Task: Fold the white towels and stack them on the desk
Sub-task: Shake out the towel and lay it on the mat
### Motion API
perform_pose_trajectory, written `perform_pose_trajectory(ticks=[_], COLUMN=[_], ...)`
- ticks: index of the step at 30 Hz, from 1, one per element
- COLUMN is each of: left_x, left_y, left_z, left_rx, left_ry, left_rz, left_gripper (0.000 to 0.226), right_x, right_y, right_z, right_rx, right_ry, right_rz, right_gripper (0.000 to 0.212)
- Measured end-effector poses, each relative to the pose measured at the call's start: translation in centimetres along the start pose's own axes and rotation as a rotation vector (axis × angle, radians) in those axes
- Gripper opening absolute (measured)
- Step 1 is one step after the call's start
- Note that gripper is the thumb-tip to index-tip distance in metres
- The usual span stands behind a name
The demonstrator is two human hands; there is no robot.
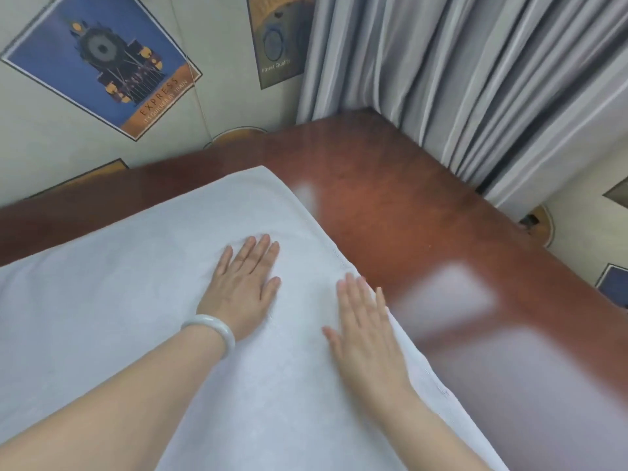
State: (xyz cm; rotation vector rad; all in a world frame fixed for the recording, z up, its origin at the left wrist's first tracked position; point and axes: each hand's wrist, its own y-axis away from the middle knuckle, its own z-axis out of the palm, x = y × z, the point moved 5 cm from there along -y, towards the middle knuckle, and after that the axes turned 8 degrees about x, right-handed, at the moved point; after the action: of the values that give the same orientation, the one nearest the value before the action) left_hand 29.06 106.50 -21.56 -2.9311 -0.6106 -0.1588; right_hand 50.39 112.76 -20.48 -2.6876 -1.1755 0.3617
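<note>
A large white terry towel [142, 300] lies spread flat over the glossy reddish-brown wooden desk [407, 205], with the left hand [243, 283] and right hand [365, 331] resting flat on it, fingers straight, near its right edge.

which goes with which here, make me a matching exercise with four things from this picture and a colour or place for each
Things:
1 towel
2 desk
3 bracelet
4 curtain

Descriptions:
a reddish-brown and glossy
b pale, round the left wrist
c grey, hanging in folds at the back right
d white, spread out under the flat left hand

Pairs: 1-d, 2-a, 3-b, 4-c
</note>
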Motion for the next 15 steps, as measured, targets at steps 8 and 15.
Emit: perform_pose_trajectory(ticks=[8,15], left_x=[0.1,13.1], left_y=[-0.1,4.8], left_z=[0.1,-0.7], left_rx=[-0.058,-0.015], left_ry=[-0.028,-0.08], left_rz=[-0.02,0.158], left_gripper=[0.067,0.059], right_x=[11.2,0.7], right_y=[9.9,10.3], right_z=[-2.9,-3.5], right_rx=[-0.086,0.011], right_ry=[0.113,-0.035], right_rz=[0.343,0.237], right_gripper=[0.075,0.058])
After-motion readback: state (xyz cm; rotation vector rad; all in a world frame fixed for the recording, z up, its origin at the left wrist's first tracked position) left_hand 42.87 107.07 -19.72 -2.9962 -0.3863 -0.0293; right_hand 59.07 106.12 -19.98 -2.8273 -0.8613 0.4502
